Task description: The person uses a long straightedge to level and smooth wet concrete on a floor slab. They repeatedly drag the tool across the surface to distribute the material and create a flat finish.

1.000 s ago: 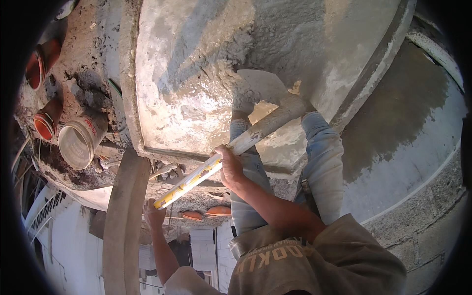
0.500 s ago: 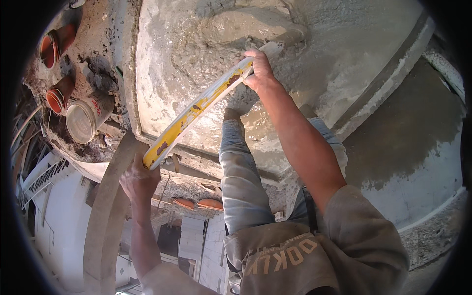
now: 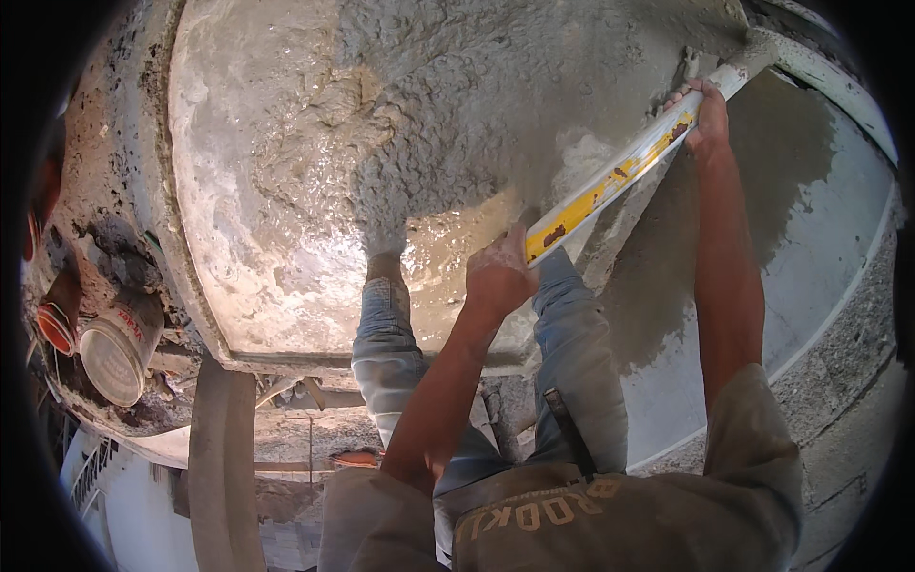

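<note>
With both hands I hold a long screed bar (image 3: 610,179), white with flaking yellow paint along its face. My left hand (image 3: 499,274) is closed around its near end, in front of my left thigh. My right hand (image 3: 708,116) grips it close to the far end, fingers wrapped over the edge. The bar slants up to the right, lying over the right-hand form edge (image 3: 620,219). Wet concrete (image 3: 477,124) spreads beyond it, rough and lumpy in the middle and glossy near my legs. My feet are sunk in it or hidden by it.
A whitish bucket (image 3: 116,357) and an orange pipe end (image 3: 59,324) lie at the left beyond the raised slab edge (image 3: 172,191). A grey beam (image 3: 222,467) runs toward me at the lower left. Right of the form is a lower surface (image 3: 724,229), partly dark and wet-looking.
Both hands have swung the screed bar from the left side across to the right form edge. My view has shifted with it, and the bucket now sits lower and farther left.
</note>
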### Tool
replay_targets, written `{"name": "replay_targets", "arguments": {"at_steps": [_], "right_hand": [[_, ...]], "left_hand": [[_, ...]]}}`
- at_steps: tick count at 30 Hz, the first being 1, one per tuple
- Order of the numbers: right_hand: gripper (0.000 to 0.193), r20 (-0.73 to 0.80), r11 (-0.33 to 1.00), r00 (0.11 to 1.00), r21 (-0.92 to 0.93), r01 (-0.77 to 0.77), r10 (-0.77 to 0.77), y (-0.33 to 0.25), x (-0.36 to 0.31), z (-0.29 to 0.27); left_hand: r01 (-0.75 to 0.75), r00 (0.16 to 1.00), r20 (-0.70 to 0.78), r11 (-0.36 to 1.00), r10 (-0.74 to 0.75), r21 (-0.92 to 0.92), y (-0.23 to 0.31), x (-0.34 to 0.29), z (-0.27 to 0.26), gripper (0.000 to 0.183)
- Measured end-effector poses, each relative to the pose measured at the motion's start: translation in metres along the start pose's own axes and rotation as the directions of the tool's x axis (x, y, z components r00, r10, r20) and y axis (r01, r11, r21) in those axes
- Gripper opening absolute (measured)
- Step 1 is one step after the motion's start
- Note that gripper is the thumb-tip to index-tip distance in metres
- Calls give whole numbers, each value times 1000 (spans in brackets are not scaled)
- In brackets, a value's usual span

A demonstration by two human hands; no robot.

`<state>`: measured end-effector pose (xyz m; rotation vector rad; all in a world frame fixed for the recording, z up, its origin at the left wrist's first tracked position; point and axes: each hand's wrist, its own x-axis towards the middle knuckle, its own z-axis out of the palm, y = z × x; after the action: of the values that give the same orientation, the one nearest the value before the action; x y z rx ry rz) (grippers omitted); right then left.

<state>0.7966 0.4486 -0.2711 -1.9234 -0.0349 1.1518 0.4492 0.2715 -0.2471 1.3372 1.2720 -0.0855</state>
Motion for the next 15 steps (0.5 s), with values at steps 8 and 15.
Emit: {"name": "replay_targets", "arguments": {"at_steps": [8,15], "right_hand": [[16,-116,906,900,99,-411,420,214,-112,111],[22,-43,813,837,271,-515,545,325,-271,160]], "left_hand": [[230,944,167,930,-285,285,-107,-132,-169,41],[436,794,194,762,-576,478,-202,-251,-263,48]]}}
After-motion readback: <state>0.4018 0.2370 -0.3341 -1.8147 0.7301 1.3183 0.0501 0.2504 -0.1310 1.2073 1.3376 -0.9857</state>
